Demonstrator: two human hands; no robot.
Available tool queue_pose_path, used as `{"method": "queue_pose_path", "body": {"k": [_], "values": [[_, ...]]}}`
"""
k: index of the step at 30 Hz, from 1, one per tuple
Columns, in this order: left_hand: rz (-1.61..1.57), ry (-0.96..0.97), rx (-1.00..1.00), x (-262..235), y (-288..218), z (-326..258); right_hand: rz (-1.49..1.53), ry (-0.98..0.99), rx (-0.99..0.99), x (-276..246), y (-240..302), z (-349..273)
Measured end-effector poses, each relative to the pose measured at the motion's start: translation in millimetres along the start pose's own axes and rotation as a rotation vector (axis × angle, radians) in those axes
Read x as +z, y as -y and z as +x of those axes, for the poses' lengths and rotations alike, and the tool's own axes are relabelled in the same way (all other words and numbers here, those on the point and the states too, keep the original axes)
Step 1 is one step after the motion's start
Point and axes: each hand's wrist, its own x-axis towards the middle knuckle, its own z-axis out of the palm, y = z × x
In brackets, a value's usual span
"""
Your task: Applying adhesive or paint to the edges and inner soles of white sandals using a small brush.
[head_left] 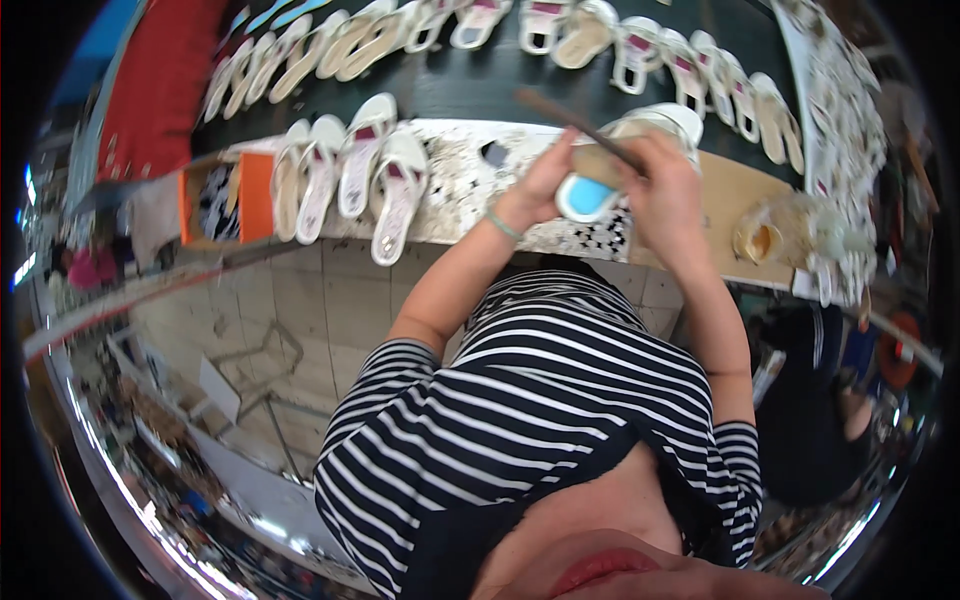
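Note:
My left hand (541,186) is closed around one side of a white sandal (606,210) above the workbench. A blue patch shows on the sandal's end nearest me, with a tan sheet or insole (597,163) above it, partly covered by the fingers. In my right hand (664,188) is a thin brown stick-like tool (565,112), slanting up to the left over the sandal. Motion blurs the tool, and its working end is not clear. Part of the sandal's white strap (680,122) shows beyond my right hand.
Several white sandals (400,175) stand left of my hands, and more (585,40) line the dark far surface. An orange box (258,196) sits at left. At right are a jar of amber stuff (762,242) and another person (815,400).

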Motion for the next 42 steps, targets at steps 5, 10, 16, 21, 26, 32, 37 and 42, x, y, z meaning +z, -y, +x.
{"method": "queue_pose_path", "body": {"k": [5, 10, 16, 21, 26, 32, 37, 42], "values": [[0.146, -0.239, 0.060, -8, 38, 4, 0.236, 0.130, 0.267, 10, -61, -21], [0.148, -0.385, 0.316, -49, 85, 1, 0.301, 0.167, 0.569, -15, -91, -39], [0.462, -0.453, 0.274, -107, 134, 4, 0.067, 0.244, 0.557, 9, -181, -82], [0.636, -0.547, 0.344, -105, 100, -65, -0.353, 0.408, 0.487, 50, -191, -117], [1.008, -1.010, 0.752, -103, 19, -170, -0.232, 0.227, 0.590, 48, -175, -119], [0.737, -1.286, 0.595, -217, -9, -268, -0.073, 0.114, 0.609, 42, -101, -83], [0.435, -0.793, 0.356, -223, -18, -263, 0.286, 0.387, 0.433, 80, -20, -40], [0.338, -0.541, 0.282, -212, -12, -238, 0.607, 0.829, 0.505, 146, 51, 6]]}}
